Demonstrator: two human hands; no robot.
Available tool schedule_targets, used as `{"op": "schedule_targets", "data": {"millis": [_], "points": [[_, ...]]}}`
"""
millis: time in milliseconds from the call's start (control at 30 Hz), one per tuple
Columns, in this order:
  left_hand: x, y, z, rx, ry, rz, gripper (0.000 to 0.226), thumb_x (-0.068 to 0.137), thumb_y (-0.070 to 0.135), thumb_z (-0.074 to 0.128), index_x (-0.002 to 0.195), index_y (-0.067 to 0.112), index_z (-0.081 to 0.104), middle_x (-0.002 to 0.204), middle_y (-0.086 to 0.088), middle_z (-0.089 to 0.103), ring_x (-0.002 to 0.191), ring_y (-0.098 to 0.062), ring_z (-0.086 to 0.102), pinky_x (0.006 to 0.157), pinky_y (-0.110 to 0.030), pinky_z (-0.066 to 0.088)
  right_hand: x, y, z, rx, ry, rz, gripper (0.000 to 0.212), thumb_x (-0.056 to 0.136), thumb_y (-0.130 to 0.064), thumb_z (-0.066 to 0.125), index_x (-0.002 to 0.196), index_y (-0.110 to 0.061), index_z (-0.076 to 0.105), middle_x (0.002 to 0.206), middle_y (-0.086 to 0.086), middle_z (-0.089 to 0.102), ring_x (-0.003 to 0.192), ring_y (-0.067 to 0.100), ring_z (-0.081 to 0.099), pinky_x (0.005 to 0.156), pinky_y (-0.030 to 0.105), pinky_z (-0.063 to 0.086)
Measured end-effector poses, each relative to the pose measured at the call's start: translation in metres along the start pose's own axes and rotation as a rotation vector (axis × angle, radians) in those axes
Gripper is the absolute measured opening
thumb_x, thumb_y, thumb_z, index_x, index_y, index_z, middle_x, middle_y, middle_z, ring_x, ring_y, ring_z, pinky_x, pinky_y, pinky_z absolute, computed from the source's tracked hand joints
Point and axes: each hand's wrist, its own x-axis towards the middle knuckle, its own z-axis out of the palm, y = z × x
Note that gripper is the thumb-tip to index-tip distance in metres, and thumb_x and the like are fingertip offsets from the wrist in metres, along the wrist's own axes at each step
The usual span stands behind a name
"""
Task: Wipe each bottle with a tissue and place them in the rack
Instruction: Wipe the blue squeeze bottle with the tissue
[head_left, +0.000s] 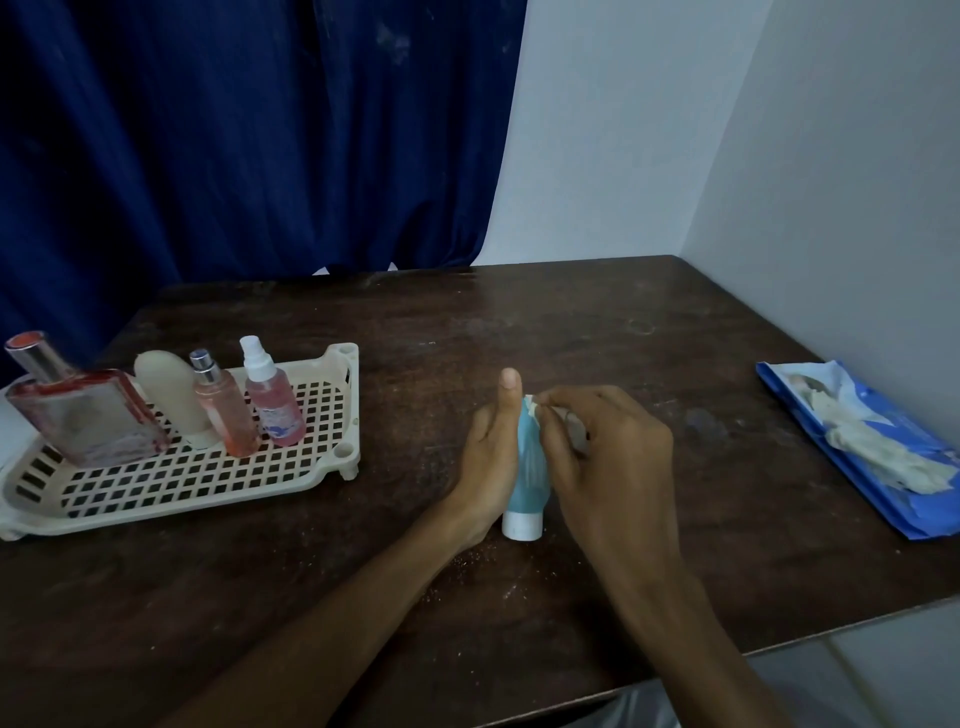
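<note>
A blue tube bottle (527, 457) with a white cap stands cap-down on the dark wooden table (467, 332), near its middle. My left hand (491, 462) holds the tube from its left side, thumb pointing up. My right hand (602, 457) pinches a small white tissue (535, 408) against the tube's upper right side. The cream plastic rack (322, 452) lies at the left. In it stand a square red perfume bottle (83, 410), a cream roll-on bottle (174, 395) and two pink spray bottles (226, 410) (272, 400).
A blue tissue pack (872, 462) with white tissues spilling out lies at the table's right edge, by the white wall. A dark blue curtain (249, 135) hangs behind the table. White crumbs dot the wood near my wrists.
</note>
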Motion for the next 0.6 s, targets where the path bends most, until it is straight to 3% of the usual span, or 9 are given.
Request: {"op": "schedule_targets", "data": {"millis": [100,233,400,600], "points": [[0.002,-0.002,-0.002,-0.019,-0.014,0.031,0.077,0.089,0.062,0.028,0.073,-0.008,0.055,0.067,-0.014,0.054,0.059,-0.016,0.054,0.057,-0.018,0.046,-0.008,-0.002,-0.001,0.021,-0.017,-0.024,0.011,0.085,-0.002,0.074,0.093,-0.008,0.077,0.089,0.001,0.071,0.077,0.005,0.064,0.075,0.001,0.042],[0.005,-0.004,0.0,-0.019,-0.018,0.014,0.066,0.088,0.065,0.033,0.071,0.005,0.055,0.064,-0.013,0.05,0.054,-0.014,0.05,0.054,-0.021,0.044,-0.009,0.008,-0.006,0.002,0.007,0.009,0.012,0.084,-0.002,0.075,0.093,-0.01,0.077,0.088,0.0,0.071,0.077,0.004,0.064,0.075,0.001,0.042],[0.005,-0.008,-0.004,-0.025,0.008,0.008,0.068,0.087,0.065,0.033,0.077,0.003,0.059,0.067,-0.015,0.053,0.055,-0.014,0.052,0.054,-0.021,0.044,-0.009,0.006,-0.001,0.017,0.0,0.012,0.011,0.086,-0.004,0.074,0.095,-0.009,0.076,0.091,0.0,0.071,0.079,0.003,0.063,0.076,0.003,0.043],[0.007,-0.01,-0.003,-0.016,-0.02,-0.003,0.063,0.091,0.063,0.032,0.068,0.007,0.051,0.061,-0.006,0.051,0.053,-0.009,0.051,0.055,-0.02,0.044,-0.008,0.011,-0.006,0.01,0.016,0.015,0.008,0.086,-0.004,0.074,0.092,-0.01,0.077,0.088,0.0,0.072,0.077,0.003,0.063,0.074,0.002,0.042]]}}
